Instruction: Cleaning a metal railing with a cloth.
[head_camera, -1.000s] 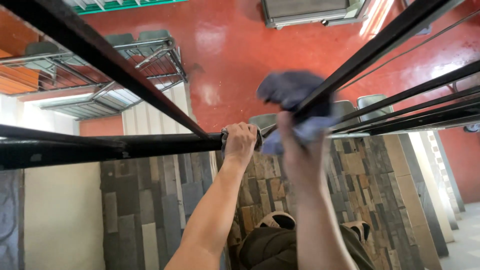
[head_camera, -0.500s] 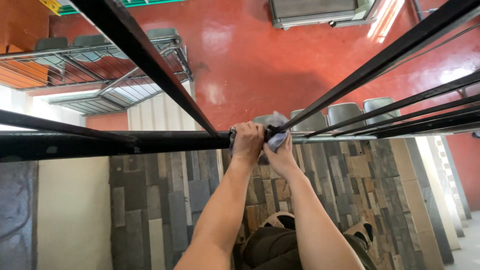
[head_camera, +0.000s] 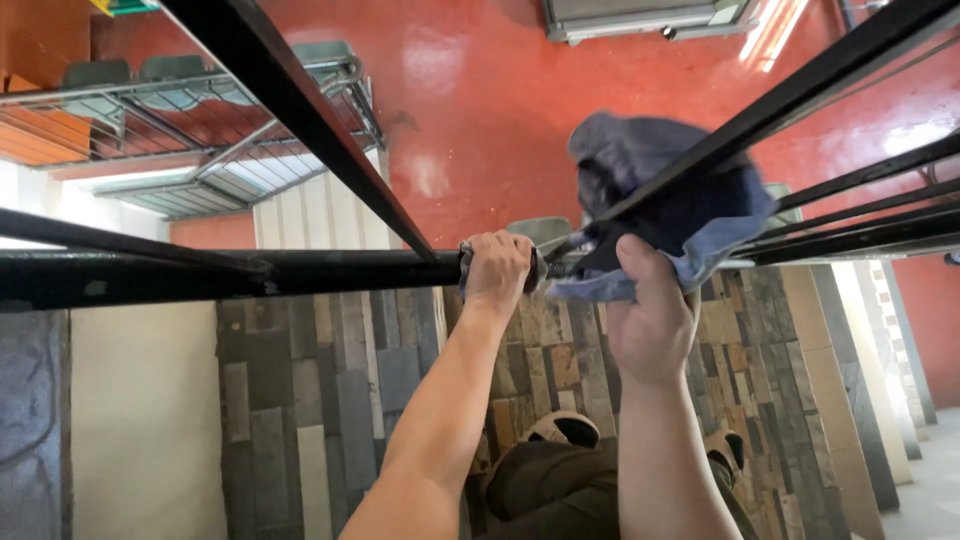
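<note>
A black metal frame of bars fills the view; its thick horizontal bar (head_camera: 220, 272) runs across from the left. My left hand (head_camera: 497, 268) is wrapped around this bar near the joint where the slanting bars meet. My right hand (head_camera: 655, 320) grips a blue-grey cloth (head_camera: 650, 190), which is pressed around a slanting black bar (head_camera: 800, 95) just right of the joint. Both forearms reach up from the bottom of the view.
A wire shelf (head_camera: 190, 130) with grey bins stands at the upper left against a red glossy surface (head_camera: 480, 90). Stone-patterned tile panels (head_camera: 340, 400) and a plain cream panel (head_camera: 140, 420) lie beyond the frame. Sandalled feet (head_camera: 565, 430) show below.
My right hand with the cloth has moved away from the joint, out along the slanting bar to the right. My left hand has kept its grip on the horizontal bar.
</note>
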